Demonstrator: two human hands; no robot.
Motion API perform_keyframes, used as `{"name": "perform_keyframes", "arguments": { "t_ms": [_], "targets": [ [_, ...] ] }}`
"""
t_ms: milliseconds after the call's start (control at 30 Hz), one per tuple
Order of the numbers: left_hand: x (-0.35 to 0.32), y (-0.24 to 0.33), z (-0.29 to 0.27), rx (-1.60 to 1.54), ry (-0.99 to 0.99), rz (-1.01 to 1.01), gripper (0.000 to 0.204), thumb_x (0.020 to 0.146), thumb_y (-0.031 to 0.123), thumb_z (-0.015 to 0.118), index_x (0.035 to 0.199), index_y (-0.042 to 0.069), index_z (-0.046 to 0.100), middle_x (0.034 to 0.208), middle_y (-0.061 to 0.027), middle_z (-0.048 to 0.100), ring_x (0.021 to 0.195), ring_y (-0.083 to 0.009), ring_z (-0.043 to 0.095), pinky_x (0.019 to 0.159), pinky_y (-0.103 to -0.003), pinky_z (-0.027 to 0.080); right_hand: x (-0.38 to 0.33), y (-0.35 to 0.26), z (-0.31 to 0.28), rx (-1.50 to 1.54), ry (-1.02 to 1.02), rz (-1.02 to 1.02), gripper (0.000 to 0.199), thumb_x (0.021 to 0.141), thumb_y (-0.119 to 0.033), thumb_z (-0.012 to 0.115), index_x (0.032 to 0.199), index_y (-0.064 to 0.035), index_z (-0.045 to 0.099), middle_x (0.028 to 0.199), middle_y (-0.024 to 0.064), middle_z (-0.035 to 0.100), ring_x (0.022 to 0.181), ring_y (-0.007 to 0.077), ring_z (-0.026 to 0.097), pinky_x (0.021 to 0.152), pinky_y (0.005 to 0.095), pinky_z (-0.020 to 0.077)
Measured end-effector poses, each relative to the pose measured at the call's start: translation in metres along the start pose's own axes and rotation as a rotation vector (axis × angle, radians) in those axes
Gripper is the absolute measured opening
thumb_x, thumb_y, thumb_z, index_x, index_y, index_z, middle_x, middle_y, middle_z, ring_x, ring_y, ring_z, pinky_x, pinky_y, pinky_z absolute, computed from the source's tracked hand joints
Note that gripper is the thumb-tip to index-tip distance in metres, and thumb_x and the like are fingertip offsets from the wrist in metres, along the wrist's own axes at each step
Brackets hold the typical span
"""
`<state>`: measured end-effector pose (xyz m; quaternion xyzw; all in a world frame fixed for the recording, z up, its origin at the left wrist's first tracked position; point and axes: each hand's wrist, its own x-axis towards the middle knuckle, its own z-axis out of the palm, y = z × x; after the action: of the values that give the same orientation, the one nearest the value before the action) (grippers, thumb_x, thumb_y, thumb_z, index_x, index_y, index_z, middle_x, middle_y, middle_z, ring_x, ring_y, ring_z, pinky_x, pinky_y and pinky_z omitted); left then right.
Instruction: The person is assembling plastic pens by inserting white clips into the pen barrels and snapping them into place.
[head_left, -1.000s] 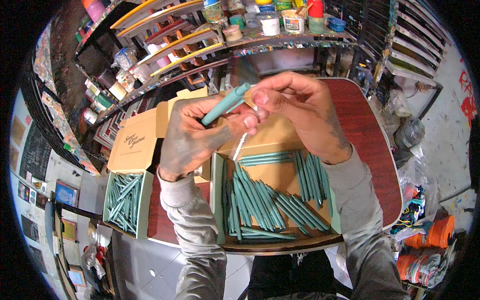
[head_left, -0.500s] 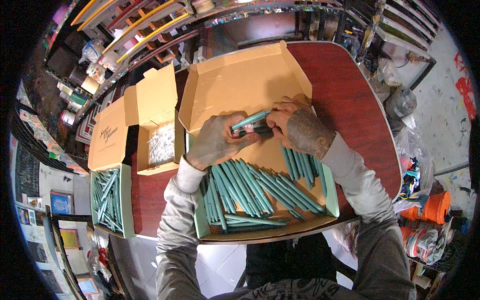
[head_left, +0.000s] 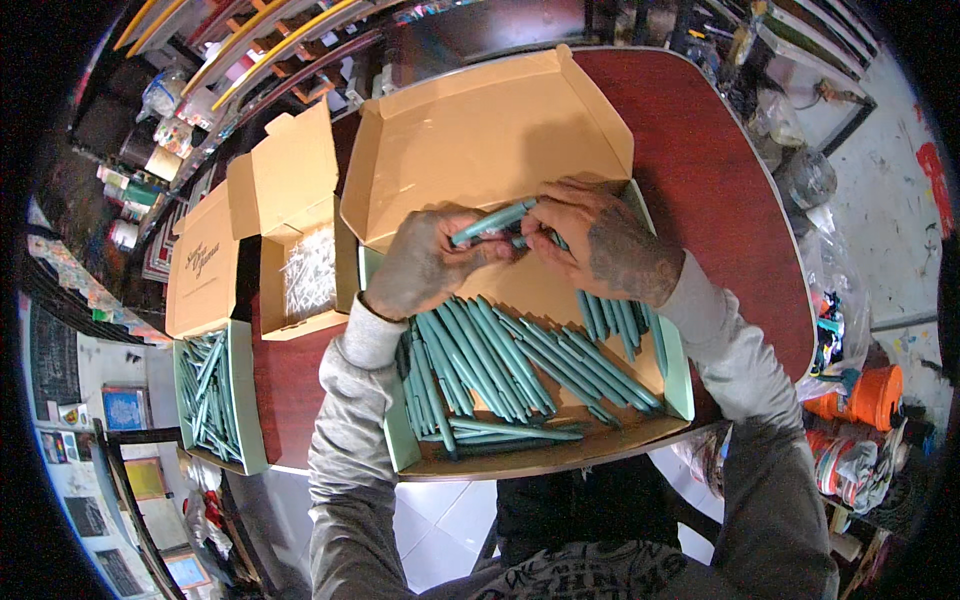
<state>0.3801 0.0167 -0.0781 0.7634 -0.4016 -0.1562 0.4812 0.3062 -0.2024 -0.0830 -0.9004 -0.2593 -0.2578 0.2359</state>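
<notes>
Lower than a moment ago, both hands now work just above the large open cardboard box with pale green sides (head_left: 676, 385), where earlier they were raised well above it. The left hand (head_left: 420, 270) and the right hand (head_left: 600, 245) meet over the box's bare floor, each pinching one end of a single slim teal pen-like stick (head_left: 492, 220), which lies tilted, its right end higher. Both grips are narrow, fingertips closed on the stick; whether the right hand also holds a small part at its tip cannot be told.

Below the hands, a loose heap of matching teal sticks (head_left: 500, 365) fills the near half of the box, with a smaller bunch (head_left: 615, 320) under the right wrist. To the left on the dark red table (head_left: 720, 190) stands a smaller open cardboard box of thin white pieces (head_left: 310, 272), and beyond it a narrow green-sided box (head_left: 245, 400) packed with more teal sticks.

Judging by the piles, the work is well under way but far from over: one side box is filled, yet dozens of sticks are left in the main box, and the one in hand is not yet put down.
</notes>
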Motion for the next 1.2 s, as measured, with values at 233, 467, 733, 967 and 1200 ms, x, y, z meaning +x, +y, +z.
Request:
{"name": "perform_keyframes", "arguments": {
  "t_ms": [233, 467, 733, 967, 1200],
  "targets": [
    [-0.004, 0.002, 0.004, -0.261, 0.005, -0.147, 0.016, 0.089, 0.008, 0.070, 0.100, -0.003, 0.069, 0.086, -0.0001, 0.066, 0.081, -0.0038, 0.054, 0.071, -0.019, 0.045, 0.000, 0.001, -0.004, 0.267, -0.192, 0.158, 0.018, 0.097, -0.018, 0.053, 0.097, -0.0002, 0.056, 0.084, 0.0165, 0.059, 0.083, 0.0339, 0.060, 0.076, 0.0426, 0.0472],
    [-0.005, 0.026, 0.005, -0.286, 0.016, -0.227, 0.020, 0.089, 0.010, 0.070, 0.107, 0.000, 0.070, 0.095, -0.0008, 0.070, 0.083, -0.0043, 0.058, 0.075, -0.020, 0.047, 0.002, 0.000, 0.005, 0.448, -0.188, 0.172, 0.030, 0.101, -0.026, 0.050, 0.092, 0.0009, 0.059, 0.081, 0.0137, 0.063, 0.073, 0.0228, 0.063, 0.068, 0.0364, 0.0489],
    [-0.009, 0.028, 0.003, -0.243, 0.011, -0.239, 0.026, 0.092, 0.018, 0.068, 0.111, 0.000, 0.068, 0.094, -0.0017, 0.070, 0.082, -0.0035, 0.057, 0.073, -0.019, 0.046, 0.011, 0.000, -0.019, 0.535, -0.373, 0.219, 0.036, 0.101, -0.028, 0.049, 0.082, 0.0003, 0.060, 0.065, 0.0065, 0.058, 0.060, 0.0148, 0.056, 0.060, 0.0315, 0.0469],
    [-0.011, 0.038, -0.003, -0.331, -0.031, -0.331, 0.025, 0.100, 0.026, 0.053, 0.108, 0.007, 0.066, 0.071, 0.0102, 0.046, 0.060, -0.0008, 0.030, 0.054, -0.018, 0.023, 0.003, 0.012, -0.037, 0.150, -0.050, 0.185, 0.015, 0.088, -0.016, 0.065, 0.097, -0.0032, 0.063, 0.076, 0.0060, 0.063, 0.068, 0.0124, 0.061, 0.060, 0.0287, 0.0470],
    [-0.013, 0.033, 0.005, -0.156, -0.056, -0.184, 0.028, 0.100, 0.032, 0.055, 0.107, 0.007, 0.065, 0.069, 0.0063, 0.046, 0.063, -0.0034, 0.040, 0.056, -0.019, 0.032, 0.008, -0.018, -0.026, 0.714, -0.009, 0.352, 0.026, 0.091, -0.018, 0.067, 0.115, -0.0053, 0.064, 0.095, -0.0007, 0.064, 0.077, 0.0034, 0.055, 0.068, 0.0191, 0.0429]
  ]
}}
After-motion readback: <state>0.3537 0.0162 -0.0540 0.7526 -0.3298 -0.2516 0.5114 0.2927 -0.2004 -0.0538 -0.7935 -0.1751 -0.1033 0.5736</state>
